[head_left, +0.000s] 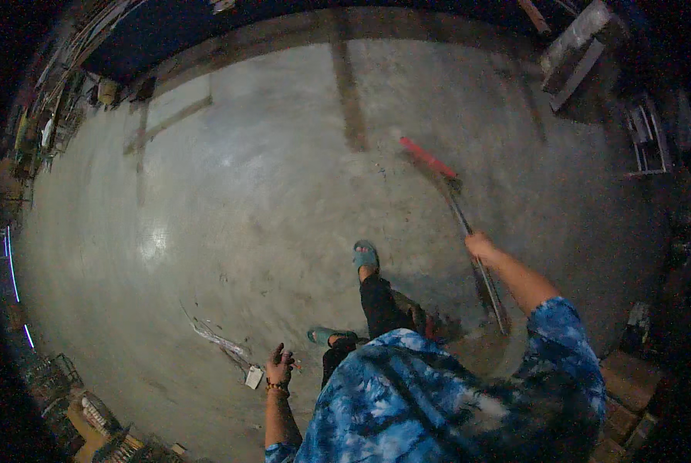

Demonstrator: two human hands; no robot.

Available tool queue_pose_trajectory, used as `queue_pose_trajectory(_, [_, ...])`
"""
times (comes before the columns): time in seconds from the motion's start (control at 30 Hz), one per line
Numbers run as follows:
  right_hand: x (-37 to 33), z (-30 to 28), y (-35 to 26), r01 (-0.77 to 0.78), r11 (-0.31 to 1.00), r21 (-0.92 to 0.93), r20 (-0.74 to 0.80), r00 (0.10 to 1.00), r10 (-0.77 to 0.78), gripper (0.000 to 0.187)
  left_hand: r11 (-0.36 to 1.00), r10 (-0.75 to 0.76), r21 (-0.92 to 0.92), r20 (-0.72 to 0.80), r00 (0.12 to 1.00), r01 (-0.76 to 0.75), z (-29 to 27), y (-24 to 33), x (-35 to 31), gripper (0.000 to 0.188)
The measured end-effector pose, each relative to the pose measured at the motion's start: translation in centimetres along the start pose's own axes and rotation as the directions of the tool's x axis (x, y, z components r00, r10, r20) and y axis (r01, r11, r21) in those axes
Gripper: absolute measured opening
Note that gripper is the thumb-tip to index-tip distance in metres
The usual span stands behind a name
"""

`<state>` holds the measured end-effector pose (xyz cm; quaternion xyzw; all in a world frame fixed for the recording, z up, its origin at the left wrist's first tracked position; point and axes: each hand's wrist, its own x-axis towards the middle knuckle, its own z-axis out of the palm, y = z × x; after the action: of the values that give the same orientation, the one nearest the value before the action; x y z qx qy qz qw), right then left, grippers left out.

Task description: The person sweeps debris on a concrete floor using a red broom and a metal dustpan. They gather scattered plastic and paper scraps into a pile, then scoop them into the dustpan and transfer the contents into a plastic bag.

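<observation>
The person's right hand [480,248] was wrapped around the handle of a long floor tool [460,211], right of centre in the frame. The tool's red head [429,158] lay above and left of that hand, against the grey floor [284,177]; the handle's other end ran below it. At lower centre-left, the left hand [280,366] had its fingers loosely parted, near a white tag [254,376], well apart from the tool.
</observation>
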<state>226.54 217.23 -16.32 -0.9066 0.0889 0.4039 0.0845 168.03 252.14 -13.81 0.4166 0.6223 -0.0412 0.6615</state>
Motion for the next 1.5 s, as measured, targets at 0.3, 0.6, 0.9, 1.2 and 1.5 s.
queue_pose_trajectory(0.3, [24.5,-2.4,-2.1,-0.081,0.938,0.336,-0.024,0.995,0.094,0.026,0.976,-0.069,0.210,0.081,0.994,0.050,9.2,2.8,-4.4,0.047])
queue_pose_trajectory(0.6, [5.2,17.9,-22.1,0.695,0.310,-0.649,0.528,0.705,-0.474,0.027,0.978,-0.131,0.170,0.037,0.991,0.123,10.3,-2.3,-4.0,0.047])
queue_pose_trajectory(0.9, [-28.3,30.5,-35.2,0.742,0.669,-0.045,0.716,0.491,-0.496,0.005,1.000,0.020,-0.016,-0.083,0.996,-0.022,2.0,-3.3,-4.3,0.047])
queue_pose_trajectory(1.2, [-28.8,26.5,-34.5,-0.514,0.770,0.378,0.924,0.154,-0.351,0.028,0.949,-0.314,-0.032,-0.169,0.934,0.313,-11.9,-12.5,-5.1,0.047])
queue_pose_trajectory(1.5, [-20.0,8.0,-24.5,-0.063,0.702,0.710,0.489,0.761,-0.426,0.025,0.991,-0.115,-0.083,-0.119,0.986,0.106,-12.1,-6.6,2.5,0.046])
